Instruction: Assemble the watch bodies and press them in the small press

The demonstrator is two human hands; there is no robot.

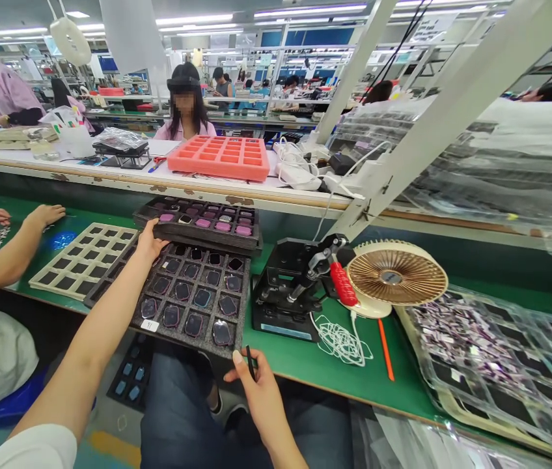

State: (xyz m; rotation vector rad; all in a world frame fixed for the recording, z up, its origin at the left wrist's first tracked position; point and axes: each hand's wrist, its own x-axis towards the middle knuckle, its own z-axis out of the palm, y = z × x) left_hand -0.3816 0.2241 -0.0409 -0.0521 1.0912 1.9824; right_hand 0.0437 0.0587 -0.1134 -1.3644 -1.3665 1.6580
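Observation:
A black foam tray (210, 301) with rows of square smartwatch-like pieces lies before me, its front edge over my lap. At its far left corner, my left hand (150, 242) is closed on the tray's edge, close to the stacked trays behind; some fingers are hidden. My right hand (262, 385) is by the near right corner, thumb at the edge, fingers closed around a thin black pen-like tool (250, 363). A white label (150, 325) sits on the tray's front left. Behind it, stacked dark trays (198, 229) hold pink and dark pieces.
Right of the tray stand a black toggle press (290, 286) with a red handle (343, 284), a fan (393, 277), a coiled white cable (342, 340) and clear trays of small parts (476, 352). A beige tray (85, 260) and a co-worker's arms (12, 251) are left.

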